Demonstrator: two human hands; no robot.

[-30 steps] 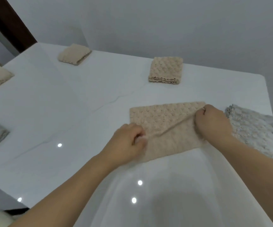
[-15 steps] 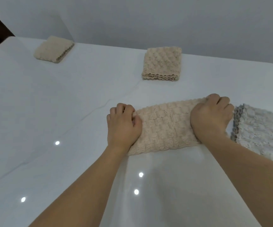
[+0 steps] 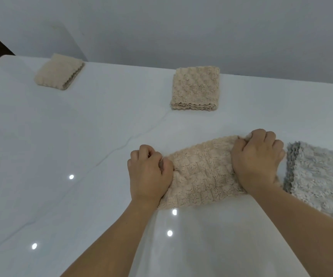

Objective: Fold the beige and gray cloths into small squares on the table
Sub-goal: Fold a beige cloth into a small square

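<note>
1. The person was in the middle of folding one beige cloth (image 3: 201,172). It lay on the white worktop (image 3: 81,156) as a long strip, folded once already, I think.
2. The left hand (image 3: 149,174) had its fingers (image 3: 145,154) curled tight, pinching the strip's left end. The right hand (image 3: 256,158) gripped the right end, with its fingers curled over the far corner.
3. Next, I think, one end had to be brought over to meet the other. The edges would need to line up to make a small square.
4. The beige cloth looked soft and fluffy, with little bumps in rows.
5. A gray cloth (image 3: 321,176) lay just beside the right hand. It was shaggy, with a darker edge, and looked not yet folded small.
6. Two folded beige squares sat farther back: a bumpy square (image 3: 195,88) and a ribbed square (image 3: 58,71). Their wavy layered edges showed.
</note>
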